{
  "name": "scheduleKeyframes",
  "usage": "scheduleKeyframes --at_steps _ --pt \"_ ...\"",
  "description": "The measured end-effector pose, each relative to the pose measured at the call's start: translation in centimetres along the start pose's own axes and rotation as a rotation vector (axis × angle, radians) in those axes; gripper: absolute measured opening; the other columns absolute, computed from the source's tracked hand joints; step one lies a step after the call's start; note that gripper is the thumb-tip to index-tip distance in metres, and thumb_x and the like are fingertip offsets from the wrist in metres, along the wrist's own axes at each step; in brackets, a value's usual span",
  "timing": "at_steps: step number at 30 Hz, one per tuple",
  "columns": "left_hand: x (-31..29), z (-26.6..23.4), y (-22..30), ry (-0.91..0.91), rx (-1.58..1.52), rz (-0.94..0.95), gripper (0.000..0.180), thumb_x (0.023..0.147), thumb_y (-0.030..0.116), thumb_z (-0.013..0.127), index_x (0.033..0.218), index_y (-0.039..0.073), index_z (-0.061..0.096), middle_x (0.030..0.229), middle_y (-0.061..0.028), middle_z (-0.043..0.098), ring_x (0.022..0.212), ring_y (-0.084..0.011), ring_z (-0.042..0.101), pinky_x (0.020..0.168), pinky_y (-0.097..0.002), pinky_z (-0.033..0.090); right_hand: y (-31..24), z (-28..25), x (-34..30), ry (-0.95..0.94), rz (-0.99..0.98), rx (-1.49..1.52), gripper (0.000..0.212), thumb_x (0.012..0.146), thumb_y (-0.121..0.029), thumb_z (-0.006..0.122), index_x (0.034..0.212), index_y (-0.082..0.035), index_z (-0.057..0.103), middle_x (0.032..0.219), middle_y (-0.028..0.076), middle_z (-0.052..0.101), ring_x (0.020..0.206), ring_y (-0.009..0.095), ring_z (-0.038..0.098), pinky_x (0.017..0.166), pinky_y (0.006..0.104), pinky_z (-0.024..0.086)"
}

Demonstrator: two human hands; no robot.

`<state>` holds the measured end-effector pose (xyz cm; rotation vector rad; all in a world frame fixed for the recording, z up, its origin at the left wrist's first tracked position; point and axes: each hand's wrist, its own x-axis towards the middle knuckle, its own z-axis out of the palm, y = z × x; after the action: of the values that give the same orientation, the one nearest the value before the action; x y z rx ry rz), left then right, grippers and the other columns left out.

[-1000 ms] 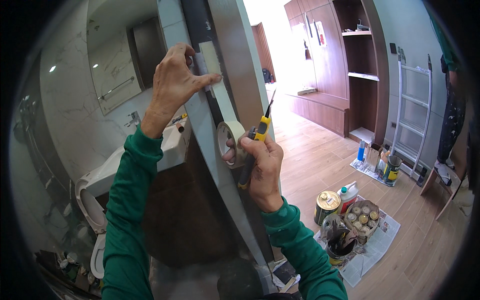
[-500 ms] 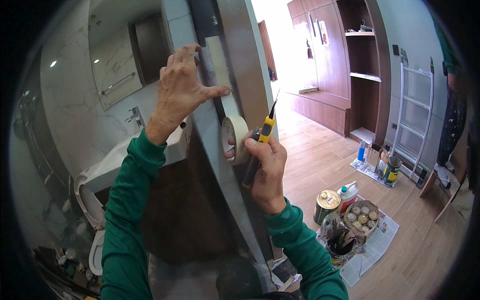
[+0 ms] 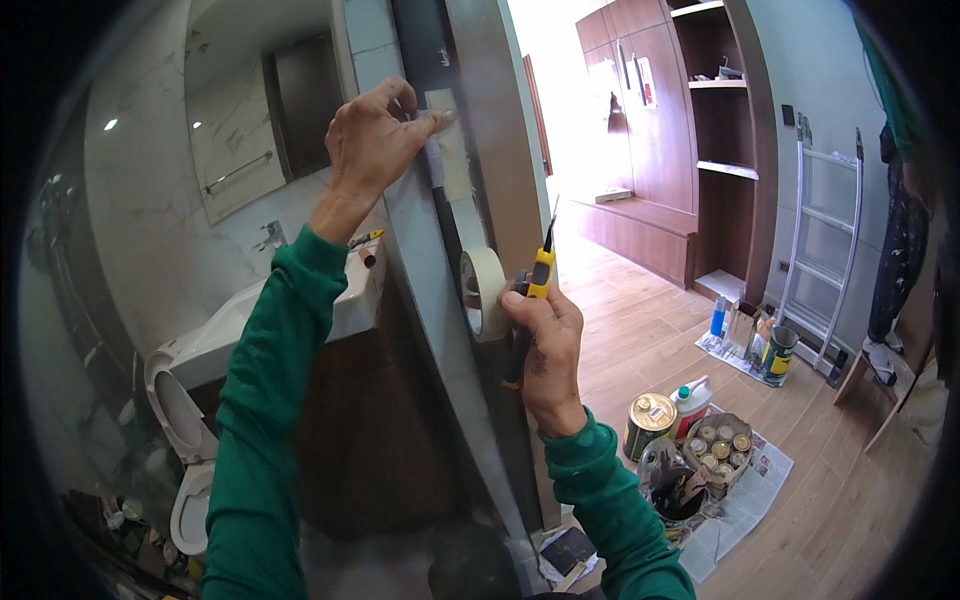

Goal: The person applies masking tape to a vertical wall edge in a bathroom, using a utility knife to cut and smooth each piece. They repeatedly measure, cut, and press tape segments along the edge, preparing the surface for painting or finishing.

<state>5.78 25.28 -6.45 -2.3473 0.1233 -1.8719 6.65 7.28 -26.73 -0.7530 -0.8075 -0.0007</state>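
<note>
A strip of pale masking tape [image 3: 456,150] runs down the dark door frame [image 3: 432,40]. My left hand [image 3: 375,140] is at its upper end, fingers bent in a pinch and thumb against the strip. Below, the roll of masking tape [image 3: 488,290] hangs from the strip beside my right hand [image 3: 553,345]. That hand is closed around a yellow and black utility knife [image 3: 542,272], its dark blade pointing up. The fingers of my right hand behind the roll are hidden.
Left of the frame are a white washbasin [image 3: 345,305] with a yellow-black tool [image 3: 367,238], and a toilet [image 3: 190,510]. Right, paint cans [image 3: 650,425] and a jug stand on newspaper [image 3: 765,480]. A ladder [image 3: 825,240] leans by the wall; a person [image 3: 895,240] is at the far right.
My left thumb has moved up along the strip, drawing in toward the fingers. My right hand, with knife and roll, sits slightly lower and further right.
</note>
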Motion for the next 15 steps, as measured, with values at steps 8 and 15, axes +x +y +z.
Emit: scheduleKeyframes --at_steps 8,15 --pt "-6.4 -4.2 3.7 0.052 -0.41 0.047 0.021 0.084 0.012 0.079 0.101 0.001 0.074 0.082 -0.0115 0.071 0.073 -0.0185 0.07 0.069 -0.0299 0.055 -2.4 -1.7 -3.5 0.205 -0.217 -0.144 0.037 0.094 -0.028 0.061 0.111 0.005 0.064 0.114 0.012 0.063 0.094 0.016 0.056 0.088 0.0304 0.045" --pt "-18.0 -8.4 9.6 -0.574 -1.077 0.01 0.066 0.076 0.004 0.081 0.137 -0.005 0.057 0.118 -0.0203 0.069 0.105 -0.0257 0.071 0.095 -0.0368 0.055 -2.9 1.3 -4.7 0.022 -0.242 -0.205 0.068 0.1 -0.04 0.056 0.148 0.005 0.036 0.129 0.017 0.051 0.115 0.022 0.053 0.099 0.0349 0.044"
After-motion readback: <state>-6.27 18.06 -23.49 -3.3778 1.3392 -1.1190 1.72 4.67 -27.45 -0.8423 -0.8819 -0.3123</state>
